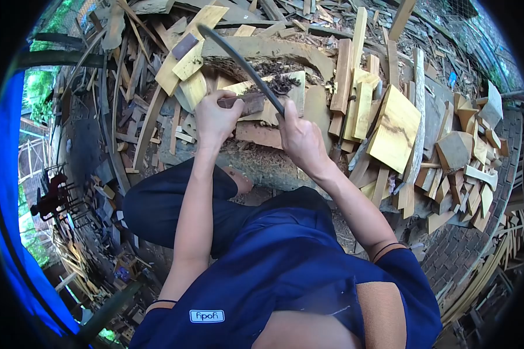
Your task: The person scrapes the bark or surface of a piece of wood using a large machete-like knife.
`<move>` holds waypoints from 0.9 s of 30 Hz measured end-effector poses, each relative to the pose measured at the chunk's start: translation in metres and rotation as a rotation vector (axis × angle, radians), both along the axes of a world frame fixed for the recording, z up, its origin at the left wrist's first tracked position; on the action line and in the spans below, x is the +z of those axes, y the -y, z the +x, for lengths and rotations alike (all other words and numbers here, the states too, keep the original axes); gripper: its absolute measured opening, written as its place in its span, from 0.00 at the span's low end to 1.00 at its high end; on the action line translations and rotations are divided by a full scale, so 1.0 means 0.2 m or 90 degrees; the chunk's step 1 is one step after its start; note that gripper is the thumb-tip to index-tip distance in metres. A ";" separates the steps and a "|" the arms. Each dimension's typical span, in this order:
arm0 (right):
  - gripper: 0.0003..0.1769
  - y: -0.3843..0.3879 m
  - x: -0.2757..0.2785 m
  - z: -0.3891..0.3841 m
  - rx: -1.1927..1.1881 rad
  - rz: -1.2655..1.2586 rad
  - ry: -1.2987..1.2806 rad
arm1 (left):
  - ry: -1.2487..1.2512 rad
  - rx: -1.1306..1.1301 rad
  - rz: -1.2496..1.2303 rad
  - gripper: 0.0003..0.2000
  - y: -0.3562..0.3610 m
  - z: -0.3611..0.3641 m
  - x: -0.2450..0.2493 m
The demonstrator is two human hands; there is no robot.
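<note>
My right hand (303, 142) is wrapped round the near end of a machete (239, 61), whose long dark blade slants up and to the left. The handle is hidden inside my fist. Between the fingers and thumb of my left hand (215, 121) is a short dark brown wood block (250, 104), with its free end pointing right at the blade's lower part. Under both lies a pale wooden board (297, 96), strewn with dark shavings (282, 85).
Pale offcuts (192, 61) are stacked at the upper left. On the right, a broad yellowish board (396, 129) leans among upright sticks, and many cut wood pieces (457, 150) crowd beyond it. A blue tarp (11, 203) hangs at far left.
</note>
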State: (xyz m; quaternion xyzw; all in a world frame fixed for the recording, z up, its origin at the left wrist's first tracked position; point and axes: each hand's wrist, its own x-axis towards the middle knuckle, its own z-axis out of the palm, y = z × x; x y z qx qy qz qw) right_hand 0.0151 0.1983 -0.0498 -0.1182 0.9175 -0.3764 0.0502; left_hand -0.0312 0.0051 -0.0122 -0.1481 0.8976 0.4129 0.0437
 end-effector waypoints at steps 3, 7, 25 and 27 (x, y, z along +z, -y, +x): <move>0.10 -0.05 -0.32 0.04 0.003 0.055 -0.017 | -0.030 0.013 -0.004 0.17 0.03 0.01 -0.04; 0.11 -0.09 -0.35 0.00 0.034 0.089 0.015 | -0.011 -0.007 0.044 0.13 0.02 0.02 0.02; 0.15 -0.03 0.01 -0.03 0.006 0.010 0.032 | -0.064 -0.029 -0.087 0.18 -0.01 0.00 -0.04; 0.12 -0.02 0.06 -0.03 -0.013 -0.034 0.011 | -0.067 -0.048 -0.126 0.18 -0.06 0.01 0.02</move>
